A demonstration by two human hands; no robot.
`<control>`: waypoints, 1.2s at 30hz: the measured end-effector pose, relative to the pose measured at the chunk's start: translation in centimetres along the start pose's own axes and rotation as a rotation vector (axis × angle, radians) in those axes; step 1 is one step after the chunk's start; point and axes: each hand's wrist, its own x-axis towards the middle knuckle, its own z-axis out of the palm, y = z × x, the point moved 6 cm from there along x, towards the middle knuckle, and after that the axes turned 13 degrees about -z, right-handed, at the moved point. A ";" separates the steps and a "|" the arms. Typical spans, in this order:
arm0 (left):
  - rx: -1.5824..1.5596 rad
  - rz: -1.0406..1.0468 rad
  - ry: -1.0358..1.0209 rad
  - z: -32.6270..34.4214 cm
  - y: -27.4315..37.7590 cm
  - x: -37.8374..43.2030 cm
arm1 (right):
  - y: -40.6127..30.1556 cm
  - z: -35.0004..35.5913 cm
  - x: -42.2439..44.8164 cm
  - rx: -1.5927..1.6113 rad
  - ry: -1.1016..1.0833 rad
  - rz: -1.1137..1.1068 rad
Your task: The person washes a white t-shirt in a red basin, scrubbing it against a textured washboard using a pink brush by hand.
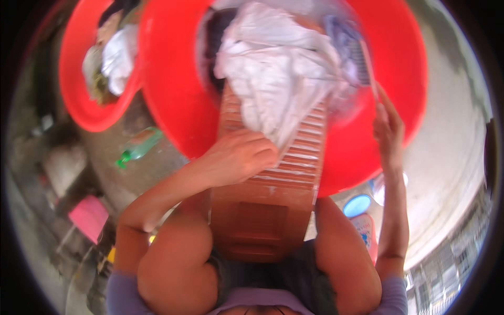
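Observation:
A brown ridged washboard (271,189) leans from between my thighs into a large red basin (169,78). Wet white cloth (275,71) lies bunched over its upper part. My left hand (250,155) grips the cloth's lower end against the ridges. On the right, my right hand (388,120) holds a scrubbing brush (368,65) by its handle, raised over the basin, bristles facing left. Behind the brush, bluish cloth (340,43) lies in the basin. Dark cloth (220,43) shows left of the white cloth. Motion blurs the brush and cloth.
A smaller red basin (69,71) holding clothes (120,59) stands at the upper left. A green plastic bottle (141,145) lies on the concrete floor below it. Near my right thigh are a blue round lid (357,205) and a pink printed packet (366,232). A pink object (89,218) is at lower left.

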 end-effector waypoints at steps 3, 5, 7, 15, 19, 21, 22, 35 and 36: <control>-0.239 -0.177 0.125 -3.4 -1.8 -3.1 | -0.6 -0.7 -1.4 0.109 0.042 0.063; -0.322 -0.483 0.607 -7.8 -6.1 -9.3 | -3.0 0.9 -2.8 0.293 -0.020 0.158; -0.292 -0.779 1.077 -10.6 -11.2 -18.9 | -4.7 2.9 -4.5 0.310 -0.298 0.111; -0.231 -1.315 1.106 -10.9 -23.3 -36.2 | -13.6 21.4 -8.6 0.473 -1.467 0.215; -0.100 -1.114 0.889 -9.7 -25.5 -32.8 | -10.9 33.6 -13.0 0.536 -1.475 0.610; -0.050 -1.157 0.776 -9.0 -27.2 -33.7 | -10.7 39.4 -13.7 0.517 -1.439 0.582; -0.067 -1.162 0.790 -8.7 -27.1 -32.7 | -9.7 41.6 -14.0 0.588 -1.352 0.686; -0.223 -1.373 0.679 -7.6 -27.1 -31.3 | -8.1 44.9 -15.6 0.816 -1.396 0.974; -0.220 -1.341 0.696 -7.5 -27.3 -31.2 | -8.0 44.4 -15.5 0.814 -1.386 0.972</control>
